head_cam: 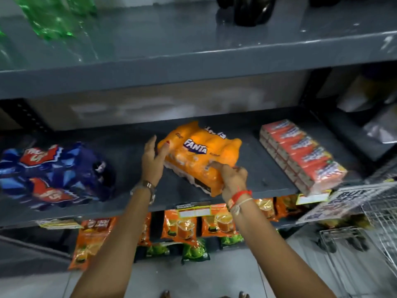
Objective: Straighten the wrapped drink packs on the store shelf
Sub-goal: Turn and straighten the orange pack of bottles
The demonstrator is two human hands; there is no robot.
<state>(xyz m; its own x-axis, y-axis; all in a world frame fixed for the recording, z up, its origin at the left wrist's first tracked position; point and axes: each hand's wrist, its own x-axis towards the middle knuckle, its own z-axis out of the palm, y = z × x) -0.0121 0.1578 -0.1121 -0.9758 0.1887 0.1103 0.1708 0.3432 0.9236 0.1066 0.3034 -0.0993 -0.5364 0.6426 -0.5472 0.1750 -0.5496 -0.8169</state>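
Currently both hands on the orange Fanta pack (199,155), which sits mid-shelf on the grey middle shelf (129,147), turned at an angle to the shelf edge, near corner poking just past the front lip. Left hand (153,159) against the pack's left end, fingers loosely spread and half open, thumb touching the wrap, palm facing the pack; watch on that wrist. Right hand (233,179) at the near right corner, fingers curled and pinching the wrap at the front edge; red and white threads on that wrist. Blue pack (53,175) lies to the left on the same shelf, well apart from the Fanta, also skewed. Red carton pack (300,155) to the right, angled, its near end overhanging the shelf front. Upper shelf (193,50) holds green bottles (55,16) at left and dark bottles (251,9) at right. Below, orange pouches (182,224) hang or stand along the lower shelf. Wire basket (378,222) at right with a printed sign. Picture slightly motion-blurred.
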